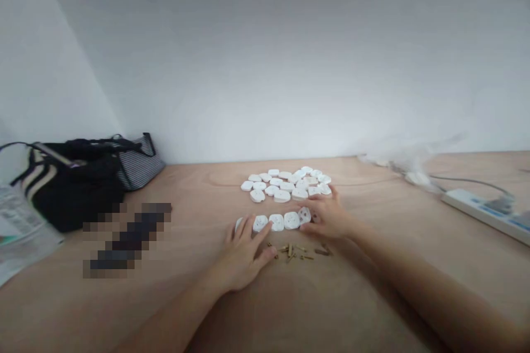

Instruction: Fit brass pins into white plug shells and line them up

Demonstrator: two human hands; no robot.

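Several small white rounded-square plastic pieces with holes (276, 223) lie in a row in front of me. My left hand (244, 256) rests over the row's left end, fingers spread, partly covering the leftmost piece. Its index fingertip reaches the third piece. At the right end my right hand (329, 216) has thumb and fingers about another white plastic piece (305, 215), which is tilted beside the row. Just nearer to me, several brass-coloured pins (290, 250) lie loose on the wooden table (314, 303), right of my left thumb.
A loose cluster of similar white pieces (282, 196) lies behind the row. A black bag (91, 187) and a blurred-out dark object (132, 240) are at left. At right are a white power strip (476, 207) with a cable and a clear plastic bag (409, 162). A wall closes the back.
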